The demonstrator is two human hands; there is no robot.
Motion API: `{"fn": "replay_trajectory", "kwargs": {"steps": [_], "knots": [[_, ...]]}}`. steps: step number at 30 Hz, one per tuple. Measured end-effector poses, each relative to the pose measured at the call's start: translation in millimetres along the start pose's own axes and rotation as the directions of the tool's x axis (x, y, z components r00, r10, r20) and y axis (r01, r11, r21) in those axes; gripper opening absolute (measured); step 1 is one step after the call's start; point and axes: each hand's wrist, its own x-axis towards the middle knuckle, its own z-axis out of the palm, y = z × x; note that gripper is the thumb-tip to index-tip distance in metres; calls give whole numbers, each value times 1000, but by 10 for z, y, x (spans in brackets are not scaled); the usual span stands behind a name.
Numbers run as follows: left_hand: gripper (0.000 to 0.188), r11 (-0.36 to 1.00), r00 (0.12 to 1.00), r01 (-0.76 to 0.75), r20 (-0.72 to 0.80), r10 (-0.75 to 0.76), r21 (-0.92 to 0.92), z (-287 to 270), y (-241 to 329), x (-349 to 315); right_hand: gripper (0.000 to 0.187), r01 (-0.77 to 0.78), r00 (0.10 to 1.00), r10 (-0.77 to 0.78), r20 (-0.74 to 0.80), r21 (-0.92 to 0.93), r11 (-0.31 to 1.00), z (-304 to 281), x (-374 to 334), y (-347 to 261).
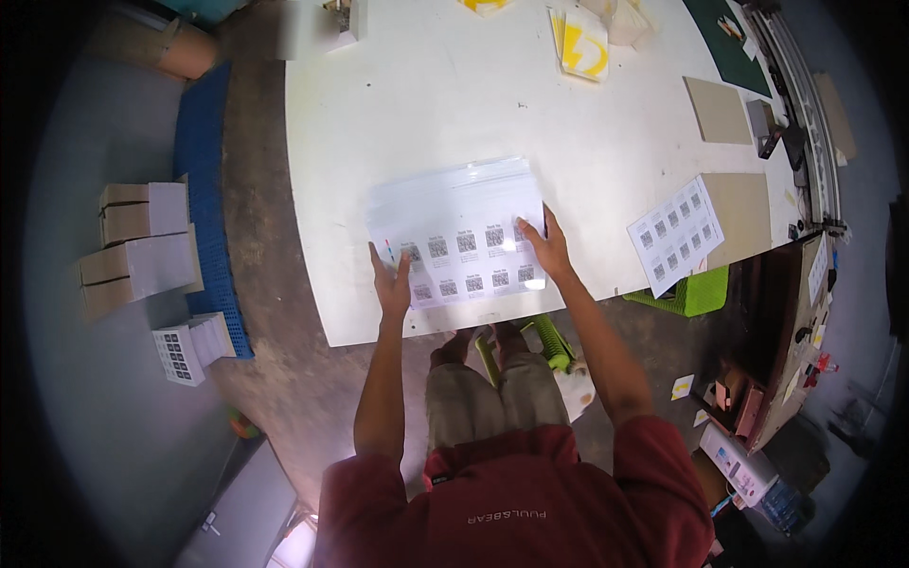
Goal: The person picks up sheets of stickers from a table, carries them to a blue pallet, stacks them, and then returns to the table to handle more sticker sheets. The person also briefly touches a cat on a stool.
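A stack of glossy white sheets, printed with rows of black square codes, lies near the front edge of the white table. My left hand grips its left side, thumb on top of the printed face. On the right side my right hand clasps the edge, its thumb also over the top sheet. The fingers under or behind the stack are partly hidden. At the stack's far side, several sheet edges show slightly out of line with each other.
To the right, a single code-printed sheet overlaps a beige board at the table edge. Yellow-printed packets lie at the back. A green basket sits below the table. Cartons stand along the left by a blue perforated panel.
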Motion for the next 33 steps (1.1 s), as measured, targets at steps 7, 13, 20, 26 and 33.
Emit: {"fn": "replay_trajectory", "kwargs": {"steps": [7, 13, 20, 26, 33], "knots": [[76, 997, 993, 25, 114, -33, 69, -322, 115, -251, 73, 171, 979, -165, -121, 40, 984, -24, -466, -84], [56, 982, 917, 134, 358, -174, 132, -901, -27, -895, 54, 270, 932, -239, 274, -80, 960, -670, -1036, 322], [49, 693, 898, -307, 439, -15, 652, -1021, -44, -1386, 48, 552, 825, -335, 456, -517, 654, -825, -1331, 371], [47, 710, 908, -268, 416, -39, 652, -978, 124, -1467, 49, 85, 976, 43, 213, -555, 828, -918, -689, 471], [59, 697, 929, -213, 364, -73, 684, -1168, -225, -1584, 54, -45, 999, 43, -21, -691, 722, -36, -320, -10]]}}
